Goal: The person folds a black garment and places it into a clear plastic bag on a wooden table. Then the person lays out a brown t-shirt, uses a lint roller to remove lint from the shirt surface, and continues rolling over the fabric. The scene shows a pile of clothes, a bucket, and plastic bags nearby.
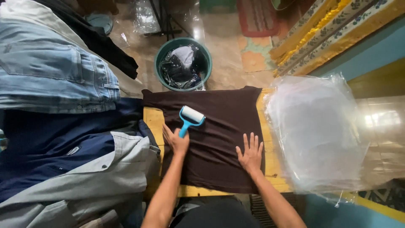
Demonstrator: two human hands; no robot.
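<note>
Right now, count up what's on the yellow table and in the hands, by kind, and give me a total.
Lint roller, in the left hand: 1
Dark brown shirt, under the flat right hand: 1
Stack of clear plastic bags: 1
Total: 3

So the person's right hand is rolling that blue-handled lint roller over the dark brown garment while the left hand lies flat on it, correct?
Not quite: the hands are swapped. In the head view, the left hand grips the blue-handled lint roller on the dark brown garment, while the right hand lies flat on the cloth, fingers spread.
</note>
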